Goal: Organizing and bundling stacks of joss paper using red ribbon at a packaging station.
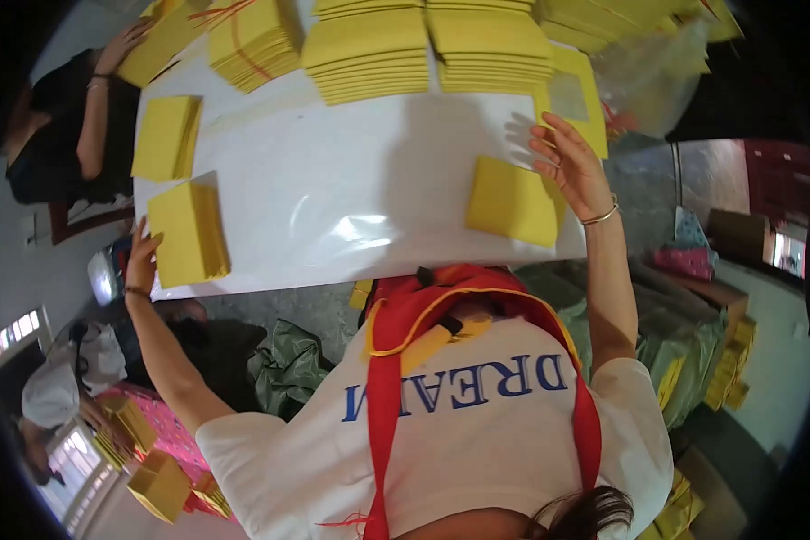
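On the left side of the white-covered table (306, 180), a stack of yellow folded paper (187, 236) stands near the front corner. My left hand (141, 256) is at its outer edge, fingers apart and touching its side. My right hand (574, 171) hovers at the table's right side, fingers spread with nothing in them. Just below and left of it lies a smaller yellow paper stack (511, 200). Beyond those fingers is a flat yellow piece with a greyish window (569, 97). Another yellow stack (164, 138) sits behind the one by my left hand.
Tall yellow paper piles (369, 58) line the far edge, one bundle (252, 45) tied with red string. A clear plastic bag (657, 81) hangs at the far right corner. One person's arm (93, 126) reaches in at far left; another person (72, 369) is lower left.
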Tool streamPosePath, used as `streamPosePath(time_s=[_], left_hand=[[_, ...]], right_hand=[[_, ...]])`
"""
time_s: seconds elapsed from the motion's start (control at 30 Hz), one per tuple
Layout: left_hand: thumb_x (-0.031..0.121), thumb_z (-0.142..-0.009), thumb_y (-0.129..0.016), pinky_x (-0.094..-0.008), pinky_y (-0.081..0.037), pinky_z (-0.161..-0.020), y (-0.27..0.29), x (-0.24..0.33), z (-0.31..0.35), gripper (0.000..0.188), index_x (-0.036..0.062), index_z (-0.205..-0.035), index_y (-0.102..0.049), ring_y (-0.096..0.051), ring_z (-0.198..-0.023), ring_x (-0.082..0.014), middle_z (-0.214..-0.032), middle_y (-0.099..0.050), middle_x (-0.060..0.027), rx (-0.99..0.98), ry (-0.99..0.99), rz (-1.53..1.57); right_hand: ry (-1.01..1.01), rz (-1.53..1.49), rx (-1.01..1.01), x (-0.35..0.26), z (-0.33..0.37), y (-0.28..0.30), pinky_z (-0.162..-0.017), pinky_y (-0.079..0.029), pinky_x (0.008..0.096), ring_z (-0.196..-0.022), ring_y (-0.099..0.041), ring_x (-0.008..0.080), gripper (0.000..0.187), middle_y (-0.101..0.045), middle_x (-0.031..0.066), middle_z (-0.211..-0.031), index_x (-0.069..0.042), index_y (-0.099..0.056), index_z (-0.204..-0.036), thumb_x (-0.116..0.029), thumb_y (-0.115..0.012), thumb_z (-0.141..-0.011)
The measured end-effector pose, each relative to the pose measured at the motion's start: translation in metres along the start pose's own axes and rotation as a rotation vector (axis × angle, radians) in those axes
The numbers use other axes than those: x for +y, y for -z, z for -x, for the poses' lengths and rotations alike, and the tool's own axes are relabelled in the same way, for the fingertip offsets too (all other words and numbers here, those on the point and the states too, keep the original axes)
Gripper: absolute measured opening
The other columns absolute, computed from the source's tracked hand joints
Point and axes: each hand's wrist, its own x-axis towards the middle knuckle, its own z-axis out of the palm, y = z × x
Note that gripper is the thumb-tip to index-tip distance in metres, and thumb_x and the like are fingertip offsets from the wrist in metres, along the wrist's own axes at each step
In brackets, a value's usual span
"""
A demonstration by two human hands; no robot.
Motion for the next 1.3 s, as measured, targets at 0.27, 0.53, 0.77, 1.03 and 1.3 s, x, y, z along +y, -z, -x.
streamPosePath(time_s=[0.27, 0.53, 0.77, 1.03, 1.3], left_hand=[[0.011, -0.079, -0.056, -0.0323, -0.039, -0.087, -0.149, 0.063, 0.052, 0.046, 0.0047, -0.123, -0.043, -0.050, -0.103, -0.0179, -0.116, -0.051, -0.0093, 0.243, -0.535, 0.346], [0.014, -0.071, -0.066, -0.0292, -0.044, -0.073, -0.479, 0.017, 0.086, 0.057, 0.0003, -0.121, -0.043, -0.051, -0.085, -0.0195, -0.100, -0.052, -0.0136, -0.283, -0.590, -0.313], [0.011, -0.065, -0.069, -0.0361, -0.043, -0.076, -0.520, 0.020, 0.096, 0.073, -0.0017, -0.127, -0.032, -0.050, -0.087, -0.0298, -0.097, -0.050, -0.0176, -0.190, -0.905, -0.483], [0.017, -0.068, -0.069, -0.0299, -0.046, -0.059, -0.529, 0.016, 0.067, 0.066, -0.0033, -0.123, -0.038, -0.055, -0.061, -0.0196, -0.071, -0.057, -0.0077, -0.315, -0.374, -0.104], [0.017, -0.073, -0.062, -0.0352, -0.044, -0.059, -0.544, 0.025, 0.092, 0.043, 0.0022, -0.111, -0.050, -0.054, -0.065, -0.0252, -0.075, -0.059, -0.0128, 0.007, -0.896, -0.368]], right_hand=[[-0.103, 0.204, 0.556, 0.062, 0.073, 0.090, -0.075, -0.037, 0.0251, -0.094, -0.050, 0.0065, 0.041, -0.054, -0.0030, -0.105, -0.015, -0.048, -0.119, -0.030, -0.059, -0.082], [-0.038, 0.351, 0.455, 0.098, 0.087, 0.081, -0.064, -0.041, 0.0210, -0.085, -0.051, 0.0092, 0.055, -0.053, 0.0037, -0.105, -0.005, -0.041, -0.124, -0.020, -0.063, -0.076], [0.160, 0.514, 0.345, 0.117, 0.084, 0.082, -0.067, -0.047, 0.0270, -0.088, -0.054, 0.0164, 0.060, -0.053, 0.0089, -0.106, -0.002, -0.037, -0.127, -0.006, -0.062, -0.073], [0.170, 0.634, 0.317, 0.124, 0.073, 0.105, -0.070, -0.047, 0.0268, -0.086, -0.054, 0.0175, 0.057, -0.052, 0.0094, -0.105, -0.002, -0.039, -0.126, -0.004, -0.061, -0.073], [0.141, 0.445, 0.235, 0.122, 0.067, 0.112, -0.078, -0.046, 0.0315, -0.091, -0.055, 0.0234, 0.056, -0.049, 0.0150, -0.109, -0.004, -0.041, -0.124, -0.007, -0.061, -0.072]])
